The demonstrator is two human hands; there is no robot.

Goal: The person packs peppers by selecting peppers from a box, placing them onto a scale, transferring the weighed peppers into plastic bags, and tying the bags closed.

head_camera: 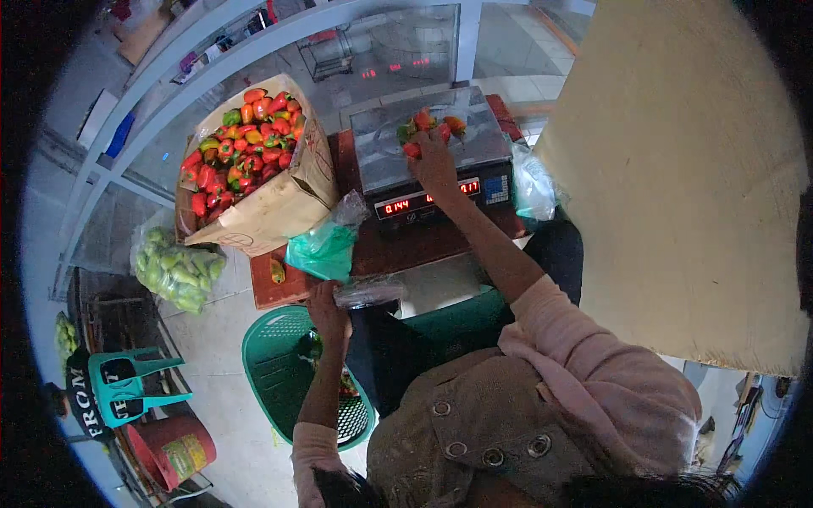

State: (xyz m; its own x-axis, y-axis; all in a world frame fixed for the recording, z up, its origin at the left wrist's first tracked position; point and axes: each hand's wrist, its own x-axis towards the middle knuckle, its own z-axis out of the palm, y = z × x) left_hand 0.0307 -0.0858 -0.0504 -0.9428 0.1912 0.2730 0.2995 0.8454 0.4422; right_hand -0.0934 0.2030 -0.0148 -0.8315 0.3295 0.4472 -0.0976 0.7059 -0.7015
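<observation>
My right hand (434, 164) reaches over a digital weighing scale (375, 166), its fingers among several small red, orange and green bell peppers (455, 125) on the metal pan. Whether it grips one is hidden by the back of the hand. My left hand (327, 310) is lower, at the front edge of a dark red table (406, 247). Beside its fingers are a green plastic bag (322, 251) and a folded clear plastic bag (371, 293); a grip on either cannot be made out. One yellowish pepper (277, 271) lies on the table's left corner.
A large paper-lined box (279, 216) full of peppers stands left of the scale. A bag of green vegetables (174, 267) is on the floor. Below my left arm sits a green basket (267, 355). White plastic bags (535, 181) hang right; a tan board (673, 190) rises there.
</observation>
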